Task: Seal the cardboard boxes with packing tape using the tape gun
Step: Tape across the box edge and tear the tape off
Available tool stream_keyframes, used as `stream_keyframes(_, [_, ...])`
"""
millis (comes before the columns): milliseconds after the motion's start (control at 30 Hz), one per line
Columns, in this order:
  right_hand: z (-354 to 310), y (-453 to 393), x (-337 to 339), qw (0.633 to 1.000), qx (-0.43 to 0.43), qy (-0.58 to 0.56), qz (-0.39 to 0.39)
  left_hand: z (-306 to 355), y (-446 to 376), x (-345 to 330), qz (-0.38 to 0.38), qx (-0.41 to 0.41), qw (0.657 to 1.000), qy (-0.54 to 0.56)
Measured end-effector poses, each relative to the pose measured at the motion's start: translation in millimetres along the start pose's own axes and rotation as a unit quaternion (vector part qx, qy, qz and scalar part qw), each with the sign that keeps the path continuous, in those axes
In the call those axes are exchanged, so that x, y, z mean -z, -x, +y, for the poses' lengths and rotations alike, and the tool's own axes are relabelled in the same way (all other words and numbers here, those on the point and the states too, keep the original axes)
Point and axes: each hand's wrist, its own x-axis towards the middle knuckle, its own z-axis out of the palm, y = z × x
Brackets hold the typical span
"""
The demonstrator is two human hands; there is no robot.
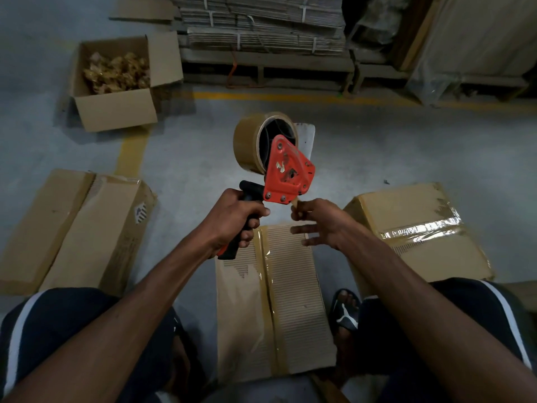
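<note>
My left hand (235, 219) grips the black handle of a red tape gun (287, 171), held up in the air with its roll of brown tape (252, 142) on top. My right hand (319, 221) pinches the loose tape end (295, 203) at the gun's mouth with thumb and forefinger, the other fingers spread. Below both hands a cardboard box (293, 301) lies on the floor between my legs, brown tape running along its centre seam. A box (418, 231) at the right carries shiny tape across its top.
Another closed box (72, 228) lies at the left. An open box (116, 82) of crumpled brown stuff stands at the back left. Bundled flat cartons (261, 24) sit on a pallet at the back. Yellow lines mark the grey floor. My sandalled foot (345, 309) rests beside the middle box.
</note>
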Motion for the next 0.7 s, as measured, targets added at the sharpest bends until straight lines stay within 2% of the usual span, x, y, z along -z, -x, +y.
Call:
stream_keyframes(167, [-5.4,-2.4,8.3,0.992,0.088,0.045,0.08,-1.8,1.4,0.1,-0.009,-0.011,0.999,-0.032])
stream_keyframes(333, [-14.1,-1.4,19.4,0.971,0.192,0.098,0.107,-0.5,-0.3,-1.0,-0.005,-0.025,0.998,-0.053])
stream_keyframes(533, [-20.1,7.5,23.5,0.904,0.325,0.202,0.193,4.7,2.1,2.5,0.018,-0.066,0.992,-0.108])
stream_keyframes(700, [-11.2,15.1,19.2,0.852,0.365,0.266,0.264,8.1,5.8,8.8,0.029,-0.069,0.977,-0.201])
